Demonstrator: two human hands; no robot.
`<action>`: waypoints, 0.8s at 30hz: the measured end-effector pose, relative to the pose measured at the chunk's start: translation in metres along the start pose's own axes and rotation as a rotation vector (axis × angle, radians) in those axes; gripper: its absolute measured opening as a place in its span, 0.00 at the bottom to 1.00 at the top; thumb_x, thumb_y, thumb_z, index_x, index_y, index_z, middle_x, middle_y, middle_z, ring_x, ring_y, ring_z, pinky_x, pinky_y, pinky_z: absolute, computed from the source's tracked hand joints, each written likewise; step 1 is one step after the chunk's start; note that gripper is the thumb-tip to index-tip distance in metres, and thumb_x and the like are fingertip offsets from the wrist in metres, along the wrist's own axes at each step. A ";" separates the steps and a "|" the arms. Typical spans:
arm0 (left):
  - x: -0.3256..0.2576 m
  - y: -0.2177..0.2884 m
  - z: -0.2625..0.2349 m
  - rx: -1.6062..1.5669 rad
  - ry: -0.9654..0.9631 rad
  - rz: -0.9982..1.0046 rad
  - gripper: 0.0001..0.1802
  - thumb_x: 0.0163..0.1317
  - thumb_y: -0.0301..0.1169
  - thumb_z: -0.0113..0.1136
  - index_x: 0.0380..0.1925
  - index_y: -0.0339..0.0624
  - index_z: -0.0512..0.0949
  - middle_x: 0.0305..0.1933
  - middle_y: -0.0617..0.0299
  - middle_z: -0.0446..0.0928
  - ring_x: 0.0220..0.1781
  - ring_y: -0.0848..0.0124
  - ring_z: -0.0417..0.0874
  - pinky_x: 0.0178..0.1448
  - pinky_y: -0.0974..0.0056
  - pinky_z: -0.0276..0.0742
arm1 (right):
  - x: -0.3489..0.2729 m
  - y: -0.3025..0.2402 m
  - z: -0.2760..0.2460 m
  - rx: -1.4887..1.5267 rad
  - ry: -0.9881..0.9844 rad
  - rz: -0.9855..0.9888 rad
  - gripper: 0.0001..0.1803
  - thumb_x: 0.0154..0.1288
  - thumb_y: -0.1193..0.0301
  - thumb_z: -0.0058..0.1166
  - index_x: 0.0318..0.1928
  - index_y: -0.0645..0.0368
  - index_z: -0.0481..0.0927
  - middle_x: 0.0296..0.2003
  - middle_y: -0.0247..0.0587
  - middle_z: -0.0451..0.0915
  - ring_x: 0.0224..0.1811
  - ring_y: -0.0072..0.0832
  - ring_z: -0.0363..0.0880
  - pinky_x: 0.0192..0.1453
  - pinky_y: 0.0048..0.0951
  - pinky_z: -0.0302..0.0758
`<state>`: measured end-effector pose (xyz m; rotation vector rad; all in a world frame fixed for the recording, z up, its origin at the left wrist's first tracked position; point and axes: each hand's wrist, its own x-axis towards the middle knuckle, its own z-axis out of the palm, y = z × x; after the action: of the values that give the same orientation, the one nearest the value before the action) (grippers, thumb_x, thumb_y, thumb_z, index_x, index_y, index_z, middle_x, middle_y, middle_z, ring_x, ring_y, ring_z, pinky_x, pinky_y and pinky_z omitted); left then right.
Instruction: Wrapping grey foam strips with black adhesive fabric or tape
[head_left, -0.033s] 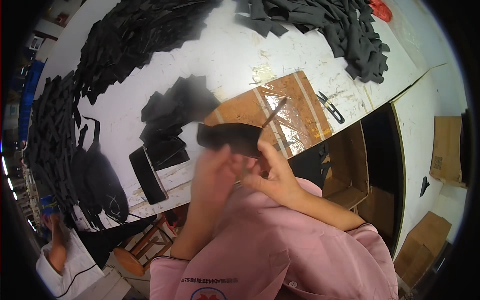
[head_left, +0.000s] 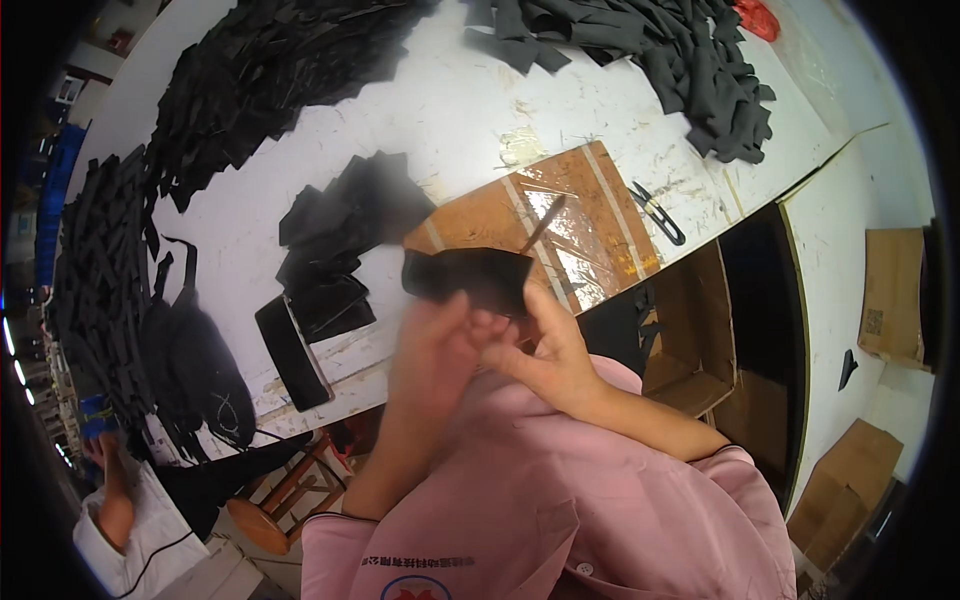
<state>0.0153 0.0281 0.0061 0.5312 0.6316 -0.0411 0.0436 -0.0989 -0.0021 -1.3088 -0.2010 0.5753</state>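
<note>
Fabric (head_left: 465, 272), black and strip-shaped, is held before me by the near edge of the brown board (head_left: 622, 205), my right hand (head_left: 545, 345) grasping its right end, my left hand (head_left: 432, 340) too blurred below to tell its grip.

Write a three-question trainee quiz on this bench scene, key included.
1. True or false: the snips lie to the right of the brown board.
2. Which is nearest the right hand?
A) red bag
B) black cloth
C) wooden stool
3. Fill in the colour: the worker's shirt is ____.

Key: 1 true; 2 B; 3 pink.
</note>
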 end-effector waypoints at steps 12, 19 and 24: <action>-0.022 -0.012 0.018 0.869 0.009 0.311 0.06 0.57 0.27 0.52 0.25 0.37 0.72 0.21 0.64 0.73 0.20 0.81 0.69 0.26 0.77 0.65 | 0.005 -0.013 -0.025 -0.819 0.298 -0.580 0.07 0.39 0.80 0.59 0.24 0.64 0.77 0.20 0.40 0.71 0.21 0.34 0.71 0.22 0.29 0.67; -0.019 -0.004 0.029 0.711 -0.046 0.242 0.07 0.55 0.29 0.53 0.29 0.35 0.72 0.25 0.63 0.74 0.22 0.81 0.70 0.27 0.78 0.64 | 0.004 -0.009 -0.033 -1.020 0.184 -0.811 0.13 0.30 0.79 0.60 0.24 0.64 0.75 0.19 0.37 0.66 0.21 0.32 0.66 0.20 0.28 0.63; -0.015 -0.004 0.026 0.699 0.022 0.220 0.06 0.54 0.27 0.52 0.27 0.34 0.73 0.22 0.63 0.73 0.20 0.80 0.70 0.25 0.77 0.64 | 0.005 -0.009 -0.036 -1.103 0.142 -0.924 0.13 0.28 0.77 0.57 0.23 0.64 0.74 0.19 0.37 0.64 0.20 0.29 0.63 0.18 0.26 0.61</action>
<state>0.0169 0.0101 0.0308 1.2751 0.5684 -0.0487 0.0671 -0.1281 -0.0040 -2.0615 -1.0385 -0.5244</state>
